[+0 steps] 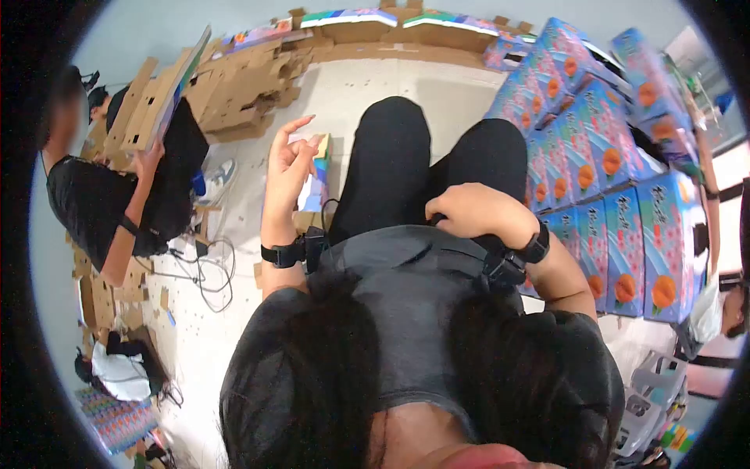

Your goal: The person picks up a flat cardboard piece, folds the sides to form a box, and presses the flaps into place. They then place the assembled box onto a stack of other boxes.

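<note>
My left hand (289, 168) is raised to the left of my knees, its fingers apart and nothing visible in them. On the floor just beyond it is a printed blue and white box (321, 176), partly covered by the hand. Over my lap rests my right hand (480, 211), fingers curled inward near the hem of my grey shirt (418, 254). Whatever those fingers may hold is hidden against the dark cloth. Both wrists wear black straps with small devices.
Stacked blue boxes with orange fruit prints (613, 148) rise close on my right. Flattened cardboard (234, 90) lies at the far left. A co-worker (101, 203) on the left holds a cardboard piece (160, 102). Cables (207, 273) and a grey plastic stool (652, 399) are nearby.
</note>
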Tool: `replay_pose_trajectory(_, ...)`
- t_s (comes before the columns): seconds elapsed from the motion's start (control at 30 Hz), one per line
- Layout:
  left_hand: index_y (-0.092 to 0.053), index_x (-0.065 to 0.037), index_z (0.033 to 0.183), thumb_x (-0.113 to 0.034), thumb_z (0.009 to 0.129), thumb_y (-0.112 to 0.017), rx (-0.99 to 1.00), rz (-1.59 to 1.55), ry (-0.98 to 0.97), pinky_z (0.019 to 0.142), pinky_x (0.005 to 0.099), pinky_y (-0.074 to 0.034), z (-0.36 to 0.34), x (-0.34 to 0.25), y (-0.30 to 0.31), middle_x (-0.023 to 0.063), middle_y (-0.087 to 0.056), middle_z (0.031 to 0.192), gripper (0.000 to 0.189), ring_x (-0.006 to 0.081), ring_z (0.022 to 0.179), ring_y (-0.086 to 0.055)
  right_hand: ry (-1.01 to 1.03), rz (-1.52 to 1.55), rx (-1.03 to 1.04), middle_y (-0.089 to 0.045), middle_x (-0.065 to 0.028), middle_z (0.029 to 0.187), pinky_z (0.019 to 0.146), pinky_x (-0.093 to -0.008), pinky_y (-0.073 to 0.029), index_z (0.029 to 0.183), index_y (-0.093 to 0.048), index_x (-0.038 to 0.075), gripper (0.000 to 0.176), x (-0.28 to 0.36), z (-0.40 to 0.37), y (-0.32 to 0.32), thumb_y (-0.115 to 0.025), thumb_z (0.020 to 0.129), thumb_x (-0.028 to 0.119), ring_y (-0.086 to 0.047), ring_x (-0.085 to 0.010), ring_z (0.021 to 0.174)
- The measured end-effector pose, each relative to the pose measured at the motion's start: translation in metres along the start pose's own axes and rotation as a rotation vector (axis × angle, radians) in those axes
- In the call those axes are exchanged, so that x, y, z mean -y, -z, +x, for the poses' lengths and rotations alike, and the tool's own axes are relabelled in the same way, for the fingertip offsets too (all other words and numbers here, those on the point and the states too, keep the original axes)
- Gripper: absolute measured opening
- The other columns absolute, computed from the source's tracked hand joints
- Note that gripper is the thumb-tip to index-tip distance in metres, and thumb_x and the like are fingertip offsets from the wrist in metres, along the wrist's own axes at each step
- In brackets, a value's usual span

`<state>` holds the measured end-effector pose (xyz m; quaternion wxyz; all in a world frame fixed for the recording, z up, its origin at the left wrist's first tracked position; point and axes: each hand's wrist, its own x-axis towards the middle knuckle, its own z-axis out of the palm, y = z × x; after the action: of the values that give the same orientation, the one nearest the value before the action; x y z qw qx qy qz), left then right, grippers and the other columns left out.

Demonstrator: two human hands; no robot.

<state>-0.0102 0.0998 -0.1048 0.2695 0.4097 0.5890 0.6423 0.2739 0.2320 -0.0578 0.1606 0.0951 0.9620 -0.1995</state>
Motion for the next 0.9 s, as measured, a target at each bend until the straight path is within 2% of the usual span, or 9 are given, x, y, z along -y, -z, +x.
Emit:
replay_pose_trajectory(0.07, -0.045, -0.005, 0.138, -0.013, 0.096, -0.060, -0.011, -0.033, 0.021, 0.077, 0.0215, -0.045, 0.003, 0.022, 0.027, -0.0026, -0.062, 0.075, 0.045, 0.0050, 0.062, -0.052, 0.082, 0.019, -0.033, -0.069, -0.0179, 0.083, 0.073, -0.0419, -0.053, 0.107, -0.068, 0.005, 0.027, -0.013, 0.029, -0.006, -0.058, 0.084, 0.015, -0.069, -0.0311, 0.081)
replay_pose_trajectory(0.2, -0.042, -0.003, 0.140, -0.011, 0.096, -0.060, -0.146, -0.034, -0.037, 0.084, 0.0272, -0.047, 0.007, 0.057, 0.064, 0.0077, -0.067, 0.099, 0.049, 0.0133, 0.092, -0.061, -0.108, 0.249, 0.297, -0.066, -0.0107, 0.060, 0.067, -0.0374, -0.053, 0.102, -0.069, 0.004, 0.026, -0.009, 0.047, 0.010, -0.050, 0.087, 0.013, -0.067, -0.0252, 0.058)
replay_pose_trajectory(0.3, -0.049, -0.007, 0.136, -0.016, 0.093, -0.065, -0.154, 0.342, 0.193, 0.074, 0.0281, -0.051, 0.009, 0.103, 0.109, 0.0114, -0.066, 0.102, 0.046, 0.0154, 0.088, -0.063, -0.091, 0.314, 0.304, -0.066, -0.0085, 0.058, 0.066, -0.0374, -0.053, 0.098, -0.070, 0.005, 0.024, -0.026, 0.053, 0.003, -0.049, 0.087, 0.013, -0.068, -0.0248, 0.061)
replay_pose_trajectory(0.43, -0.055, -0.005, 0.131, -0.047, 0.088, -0.066, 0.244, 0.844, 0.696, 0.086, 0.0366, -0.051, 0.017, 0.166, 0.149, 0.0191, -0.066, 0.113, 0.061, 0.0279, 0.102, -0.065, 0.062, 0.463, 0.190, -0.069, -0.0139, 0.075, 0.065, -0.0415, -0.052, 0.089, -0.070, 0.007, 0.019, -0.050, 0.058, -0.017, -0.053, 0.082, 0.013, -0.068, -0.0314, 0.069)
replay_pose_trajectory(0.53, -0.052, -0.003, 0.135, -0.047, 0.088, -0.064, 0.517, 0.911, 0.820, 0.093, 0.0371, -0.048, 0.029, 0.220, 0.154, 0.0209, -0.064, 0.120, 0.066, 0.0308, 0.110, -0.062, 0.067, 0.483, 0.249, -0.068, -0.0130, 0.073, 0.063, -0.0431, -0.051, 0.082, -0.071, 0.009, 0.018, -0.058, 0.068, -0.018, -0.057, 0.076, 0.017, -0.065, -0.0352, 0.069)
replay_pose_trajectory(0.73, -0.051, 0.001, 0.133, -0.047, 0.077, -0.072, 0.375, 0.924, 0.752, 0.099, 0.0407, -0.047, 0.014, 0.379, 0.159, 0.0253, -0.060, 0.125, 0.077, 0.0369, 0.115, -0.059, 0.129, 0.462, 0.204, -0.065, -0.0153, 0.069, 0.066, -0.0462, -0.051, 0.074, -0.070, 0.008, 0.016, -0.068, 0.082, -0.020, -0.066, 0.072, 0.024, -0.064, -0.0387, 0.072)
replay_pose_trajectory(0.77, -0.052, 0.002, 0.132, -0.048, 0.074, -0.074, 0.315, 0.906, 0.696, 0.098, 0.0408, -0.047, 0.008, 0.407, 0.159, 0.0266, -0.060, 0.123, 0.080, 0.0372, 0.113, -0.060, 0.086, 0.460, 0.299, -0.070, -0.0105, 0.079, 0.073, -0.0414, -0.050, 0.079, -0.073, 0.011, 0.014, -0.069, 0.083, -0.014, -0.065, 0.075, 0.022, -0.065, -0.0318, 0.077)
replay_pose_trajectory(0.83, -0.043, 0.002, 0.139, -0.050, 0.066, -0.079, 0.361, 1.006, 0.765, 0.102, 0.0420, -0.045, 0.009, 0.426, 0.149, 0.0304, -0.055, 0.128, 0.097, 0.0405, 0.118, -0.056, 0.106, 0.366, 0.430, -0.069, -0.0116, 0.078, 0.075, -0.0435, -0.050, 0.082, -0.073, 0.011, 0.017, -0.071, 0.089, -0.008, -0.064, 0.077, 0.025, -0.064, -0.0340, 0.078)
replay_pose_trajectory(0.9, -0.015, -0.001, 0.152, -0.054, 0.059, -0.082, 0.356, 1.135, 1.043, 0.113, 0.0499, -0.031, 0.018, 0.405, 0.127, 0.0286, -0.036, 0.147, 0.126, 0.0435, 0.138, -0.032, 0.130, 0.348, 0.444, -0.069, -0.0118, 0.079, 0.078, -0.0438, -0.050, 0.084, -0.073, 0.011, 0.020, -0.074, 0.089, -0.014, -0.062, 0.079, 0.026, -0.064, -0.0341, 0.080)
